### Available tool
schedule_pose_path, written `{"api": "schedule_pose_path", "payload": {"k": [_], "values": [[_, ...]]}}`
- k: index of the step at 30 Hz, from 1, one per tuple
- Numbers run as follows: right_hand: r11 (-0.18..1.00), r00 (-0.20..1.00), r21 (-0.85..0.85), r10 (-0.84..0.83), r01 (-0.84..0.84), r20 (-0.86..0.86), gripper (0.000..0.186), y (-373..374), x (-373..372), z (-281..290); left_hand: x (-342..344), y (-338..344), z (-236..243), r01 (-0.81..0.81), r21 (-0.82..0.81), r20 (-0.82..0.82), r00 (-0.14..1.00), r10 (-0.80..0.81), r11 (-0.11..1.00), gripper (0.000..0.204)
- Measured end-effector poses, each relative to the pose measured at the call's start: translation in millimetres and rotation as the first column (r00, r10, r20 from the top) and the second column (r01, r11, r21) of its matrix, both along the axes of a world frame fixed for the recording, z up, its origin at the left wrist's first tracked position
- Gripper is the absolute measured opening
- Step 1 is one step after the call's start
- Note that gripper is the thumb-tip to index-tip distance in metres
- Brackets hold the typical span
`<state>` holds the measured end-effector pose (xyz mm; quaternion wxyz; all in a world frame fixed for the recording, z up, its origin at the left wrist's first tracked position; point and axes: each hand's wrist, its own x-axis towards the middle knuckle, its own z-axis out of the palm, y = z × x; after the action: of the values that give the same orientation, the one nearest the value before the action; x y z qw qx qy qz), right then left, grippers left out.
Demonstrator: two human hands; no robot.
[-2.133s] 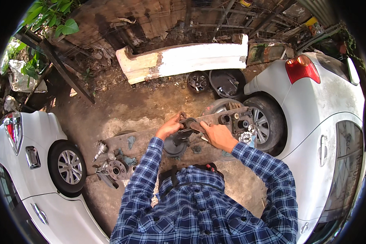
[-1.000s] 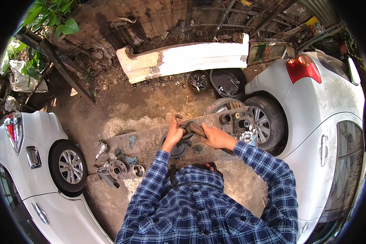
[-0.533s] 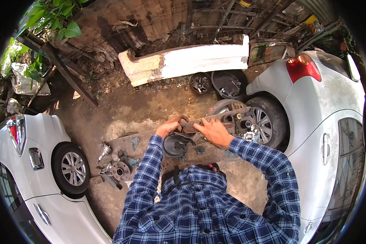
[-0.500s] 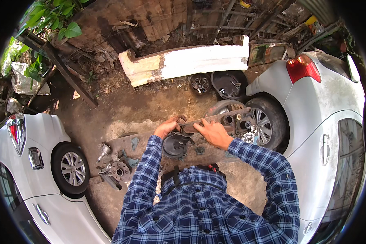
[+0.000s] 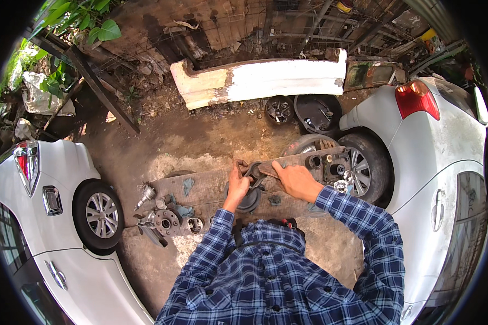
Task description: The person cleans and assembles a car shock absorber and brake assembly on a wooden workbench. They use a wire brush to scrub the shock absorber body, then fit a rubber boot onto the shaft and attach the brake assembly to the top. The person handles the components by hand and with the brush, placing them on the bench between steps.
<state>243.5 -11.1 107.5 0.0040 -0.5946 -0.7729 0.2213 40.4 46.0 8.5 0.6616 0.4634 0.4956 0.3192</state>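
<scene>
My left hand (image 5: pixel 238 184) is closed on a dark curved metal part (image 5: pixel 256 175) above a worn wooden board (image 5: pixel 211 184). My right hand (image 5: pixel 297 181) grips a flat brown piece (image 5: pixel 269 169) that touches that part; what exactly the piece is, I cannot tell. Beneath my hands lies a black round part (image 5: pixel 248 201), partly hidden by my fingers. At the board's left sit a hub (image 5: pixel 164 223), a metal shaft (image 5: pixel 146 196) and blue rags (image 5: pixel 187 186); several small metal parts (image 5: pixel 341 186) lie at its right end.
White cars flank the board, left (image 5: pixel 76 281) and right (image 5: pixel 428 135). Behind it are a white bumper (image 5: pixel 282 73), black basins (image 5: pixel 314 114) and a loose wheel (image 5: pixel 301 145). A leaning dark beam (image 5: pixel 103 92) and plants (image 5: pixel 59 16) stand at the back left.
The whole view has shifted slightly right. My left hand has turned more upright and moved inward, in front of the curved part. My right hand has moved a little right, still gripping the brown piece.
</scene>
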Motion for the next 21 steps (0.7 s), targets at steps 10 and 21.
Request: {"api": "schedule_pose_path", "payload": {"k": [10,21], "values": [[0.958,0.975,0.273,0.028,-0.089,0.221,0.045,2.0,1.9,-16.7,-9.8,44.2,4.8,0.407,-0.184,0.199,0.907,-0.371,0.895,0.046],[0.926,0.785,-0.091,-0.360,0.366,-0.504,0.050,-10.0,13.7,-12.5,-29.9,33.7,-0.9,0.155,-0.104,0.126,0.982,-0.142,0.982,0.047]]}}
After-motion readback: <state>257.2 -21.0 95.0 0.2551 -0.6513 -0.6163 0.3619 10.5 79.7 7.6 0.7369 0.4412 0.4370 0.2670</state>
